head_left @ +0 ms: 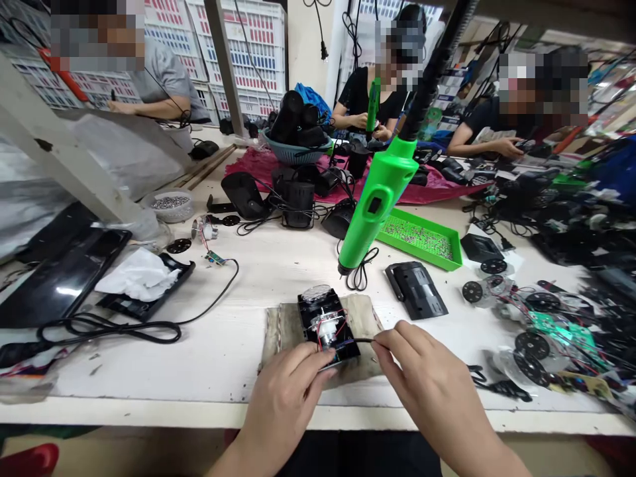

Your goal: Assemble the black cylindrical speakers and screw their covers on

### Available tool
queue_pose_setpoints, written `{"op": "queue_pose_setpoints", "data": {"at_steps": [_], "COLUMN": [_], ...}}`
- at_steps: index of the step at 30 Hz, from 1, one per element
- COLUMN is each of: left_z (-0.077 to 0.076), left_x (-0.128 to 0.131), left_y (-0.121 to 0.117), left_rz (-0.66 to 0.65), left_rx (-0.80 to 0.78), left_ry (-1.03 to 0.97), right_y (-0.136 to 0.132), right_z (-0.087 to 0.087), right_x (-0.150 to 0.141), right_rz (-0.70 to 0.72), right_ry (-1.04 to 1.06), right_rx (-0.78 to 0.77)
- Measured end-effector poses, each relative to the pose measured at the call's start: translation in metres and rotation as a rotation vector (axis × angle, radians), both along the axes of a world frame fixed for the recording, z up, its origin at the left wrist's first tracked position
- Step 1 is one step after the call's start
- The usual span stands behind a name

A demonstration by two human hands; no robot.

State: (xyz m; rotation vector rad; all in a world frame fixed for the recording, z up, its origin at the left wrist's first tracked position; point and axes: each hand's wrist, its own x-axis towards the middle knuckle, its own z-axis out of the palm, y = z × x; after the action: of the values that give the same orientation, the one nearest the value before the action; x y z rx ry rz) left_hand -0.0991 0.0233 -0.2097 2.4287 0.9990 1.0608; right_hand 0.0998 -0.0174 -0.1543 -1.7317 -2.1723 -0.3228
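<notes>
A small black plastic housing (pixel 325 324) with a silver motor and red wires inside lies on a worn wooden block (pixel 281 328) at the table's near edge. My left hand (pixel 288 391) grips the housing's near end, fingers closed on it. My right hand (pixel 422 371) pinches a thin black wire (pixel 362 340) that runs out of the housing's right side. A green electric screwdriver (pixel 380 195) hangs from a black cable just above and behind the housing.
A green tray (pixel 420 238) of screws and a black cover (pixel 415 288) lie behind on the right. Circuit boards, fan wheels and wires crowd the right side. Black trays and a cable lie left. Three other people work across the table.
</notes>
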Motion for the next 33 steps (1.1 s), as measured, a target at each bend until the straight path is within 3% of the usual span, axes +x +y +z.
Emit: {"op": "queue_pose_setpoints", "data": {"at_steps": [5, 11, 14, 18, 20, 24, 30, 33], "left_z": [0.0, 0.0, 0.001, 0.002, 0.002, 0.0, -0.005, -0.006], "left_x": [0.002, 0.004, 0.004, 0.003, 0.003, 0.006, 0.01, 0.009], "left_y": [0.0, 0.0, 0.0, -0.001, -0.002, -0.005, -0.008, -0.009], "left_rz": [-0.012, -0.011, -0.02, -0.006, -0.003, -0.019, -0.011, -0.025], "left_rx": [-0.019, -0.122, -0.158, -0.213, -0.241, -0.248, -0.192, -0.225], "left_ry": [-0.042, -0.053, -0.074, -0.063, -0.05, -0.053, -0.07, -0.078], "right_y": [0.023, 0.022, 0.006, -0.008, -0.009, -0.003, -0.001, -0.004], "right_z": [-0.003, -0.001, 0.0, -0.01, -0.017, -0.028, -0.04, -0.045], "right_x": [-0.013, -0.006, 0.006, 0.01, 0.004, -0.015, -0.035, -0.035], "right_rz": [0.064, 0.221, 0.19, 0.077, 0.038, -0.03, -0.194, -0.131], "right_ry": [-0.226, -0.219, -0.085, 0.125, 0.209, 0.379, 0.815, 0.742], "right_rx": [-0.037, -0.156, -0.222, -0.088, -0.037, -0.08, -0.125, -0.034]}}
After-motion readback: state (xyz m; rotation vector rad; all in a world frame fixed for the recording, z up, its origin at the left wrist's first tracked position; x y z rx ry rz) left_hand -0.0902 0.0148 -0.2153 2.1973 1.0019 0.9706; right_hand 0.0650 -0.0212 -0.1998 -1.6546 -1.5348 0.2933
